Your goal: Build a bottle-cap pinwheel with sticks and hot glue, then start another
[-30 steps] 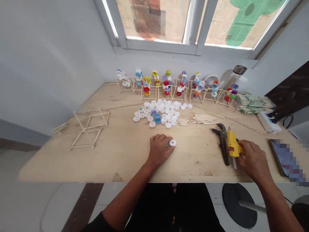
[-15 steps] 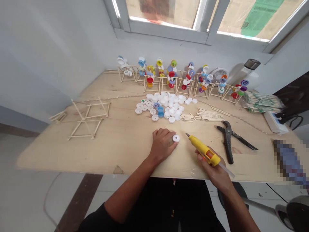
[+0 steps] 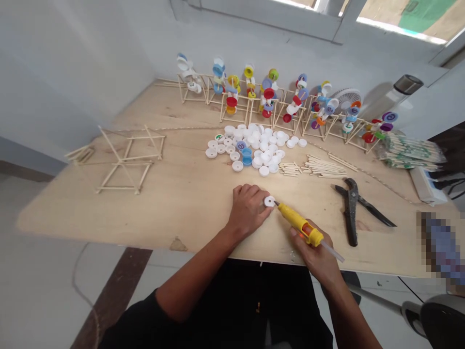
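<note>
Here the right hand (image 3: 315, 253) wraps closed around a yellow glue gun (image 3: 300, 224), its nozzle just touching a white cap (image 3: 269, 201) over the plywood table (image 3: 72, 213). The left hand (image 3: 248, 211) curls against the cap; any pinch is hidden. The cap looks light, stiff and slippery, best held by its rim.

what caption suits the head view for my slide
Right hand holds yellow glue gun, tip at white bottle cap beside left hand
</note>
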{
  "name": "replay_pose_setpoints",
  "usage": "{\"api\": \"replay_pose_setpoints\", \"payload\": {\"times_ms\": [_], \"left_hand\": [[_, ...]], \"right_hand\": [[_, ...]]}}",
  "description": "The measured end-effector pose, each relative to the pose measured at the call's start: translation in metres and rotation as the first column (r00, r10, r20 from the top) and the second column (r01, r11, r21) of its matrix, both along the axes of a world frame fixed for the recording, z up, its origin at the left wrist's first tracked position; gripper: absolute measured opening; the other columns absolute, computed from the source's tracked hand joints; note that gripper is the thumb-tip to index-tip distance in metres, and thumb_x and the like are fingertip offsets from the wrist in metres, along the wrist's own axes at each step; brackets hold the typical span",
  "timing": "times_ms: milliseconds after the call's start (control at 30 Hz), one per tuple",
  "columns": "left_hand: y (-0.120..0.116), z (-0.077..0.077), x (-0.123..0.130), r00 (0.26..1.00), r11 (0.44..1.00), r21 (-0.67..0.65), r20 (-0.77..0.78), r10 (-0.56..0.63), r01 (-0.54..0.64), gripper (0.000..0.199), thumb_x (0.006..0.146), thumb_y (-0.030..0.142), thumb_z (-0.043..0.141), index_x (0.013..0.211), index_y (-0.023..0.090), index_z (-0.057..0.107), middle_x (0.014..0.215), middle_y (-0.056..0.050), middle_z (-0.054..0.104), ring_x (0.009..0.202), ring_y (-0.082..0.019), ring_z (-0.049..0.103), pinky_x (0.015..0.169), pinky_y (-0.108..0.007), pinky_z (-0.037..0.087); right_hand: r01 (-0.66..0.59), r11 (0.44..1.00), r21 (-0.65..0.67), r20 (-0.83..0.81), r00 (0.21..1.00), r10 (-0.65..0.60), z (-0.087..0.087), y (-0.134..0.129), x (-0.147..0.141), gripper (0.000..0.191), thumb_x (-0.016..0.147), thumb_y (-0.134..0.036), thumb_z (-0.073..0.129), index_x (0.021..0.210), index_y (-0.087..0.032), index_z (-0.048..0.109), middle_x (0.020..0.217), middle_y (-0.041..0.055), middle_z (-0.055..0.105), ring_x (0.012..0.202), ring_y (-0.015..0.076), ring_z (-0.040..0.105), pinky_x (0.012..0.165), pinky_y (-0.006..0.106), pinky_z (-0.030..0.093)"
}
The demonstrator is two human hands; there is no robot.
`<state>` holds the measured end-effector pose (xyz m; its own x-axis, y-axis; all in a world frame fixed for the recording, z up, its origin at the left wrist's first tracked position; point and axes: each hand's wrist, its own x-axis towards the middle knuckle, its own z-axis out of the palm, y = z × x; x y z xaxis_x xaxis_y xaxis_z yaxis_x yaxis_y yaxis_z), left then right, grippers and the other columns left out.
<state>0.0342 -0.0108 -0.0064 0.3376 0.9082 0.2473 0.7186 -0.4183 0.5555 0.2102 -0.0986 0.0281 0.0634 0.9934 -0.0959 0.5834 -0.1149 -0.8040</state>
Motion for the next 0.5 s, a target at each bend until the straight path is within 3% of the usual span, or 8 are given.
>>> {"api": "replay_pose_setpoints", "payload": {"times_ms": [300,500], "left_hand": [[0.0008,-0.0005,0.0001,1.0,1.0,0.006,0.006,0.001,-0.001,0.016,0.078,0.033,0.061,0.09,0.022,0.064,0.09,-0.004,0.063,0.092,-0.023,0.052,0.088,-0.041,0.031],[0.0004,0.0008,0.0001,1.0,1.0,-0.016,0.009,0.002,-0.002,0.016,0.078,0.033,0.061,0.091,0.023,0.064,0.092,-0.004,0.065,0.093,-0.023,0.052,0.088,-0.041,0.031]], "right_hand": [[0.015,1.0,0.01,0.08,0.997,-0.016,-0.0053,0.0017,-0.0029,0.022,0.085,-0.04,0.052,0.073,-0.021,0.049,0.061,-0.0042,0.043,0.055,0.012,0.042,0.05,0.023,0.034],[0.001,1.0,0.024,0.129,0.992,-0.004,-0.0067,0.0031,-0.0031,0.026,0.085,-0.041,0.052,0.069,-0.022,0.045,0.061,-0.0036,0.044,0.053,0.0115,0.041,0.049,0.023,0.033]]}}
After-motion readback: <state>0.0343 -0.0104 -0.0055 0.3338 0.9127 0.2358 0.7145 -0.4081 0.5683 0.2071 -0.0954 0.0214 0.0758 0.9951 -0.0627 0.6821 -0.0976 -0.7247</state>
